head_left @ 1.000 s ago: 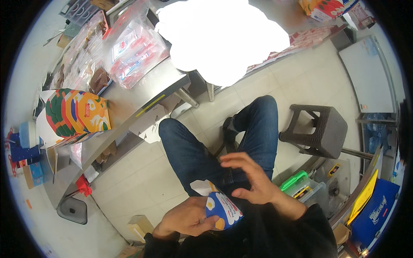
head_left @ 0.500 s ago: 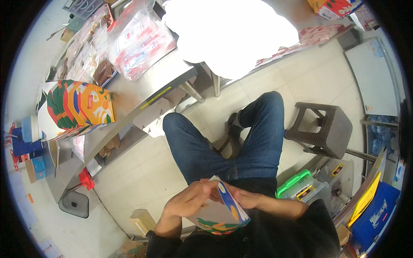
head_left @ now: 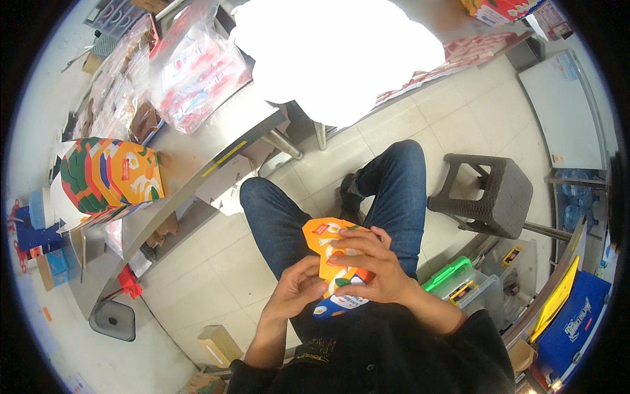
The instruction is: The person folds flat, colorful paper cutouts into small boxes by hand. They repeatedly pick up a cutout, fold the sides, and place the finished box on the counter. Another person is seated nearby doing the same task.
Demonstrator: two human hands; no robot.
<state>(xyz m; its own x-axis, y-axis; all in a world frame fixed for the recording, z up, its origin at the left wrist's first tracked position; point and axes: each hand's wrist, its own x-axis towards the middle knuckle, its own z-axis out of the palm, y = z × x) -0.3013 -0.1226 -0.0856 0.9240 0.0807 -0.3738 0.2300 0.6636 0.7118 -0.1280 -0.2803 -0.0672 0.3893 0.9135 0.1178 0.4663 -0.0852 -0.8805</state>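
Observation:
A printed cardboard carton (head_left: 328, 248), orange with red and white shapes and a blue end, is held over my lap. My left hand (head_left: 296, 287) pinches its left edge, fingers curled and thumb toward the blue end. Across the printed face lie the spread fingers of my right hand (head_left: 375, 268), gripping the carton from the right side. What is behind the carton is hidden. At the left, on the steel table, stands a row of nested cartons (head_left: 111, 174) with similar orange, red and green prints.
Clear bags of red-and-white packets (head_left: 200, 72) lie on the steel table (head_left: 216, 134). Glare whites out the top middle. A dark plastic stool (head_left: 495, 197) stands right of my knees. Clear bins with a green-handled lid (head_left: 449, 274) and a blue case (head_left: 571, 322) are at lower right.
The carton has turned from its plain grey side to its orange printed face and moved up, away from my body. My right hand now spreads over its front; my left hand grips the edge.

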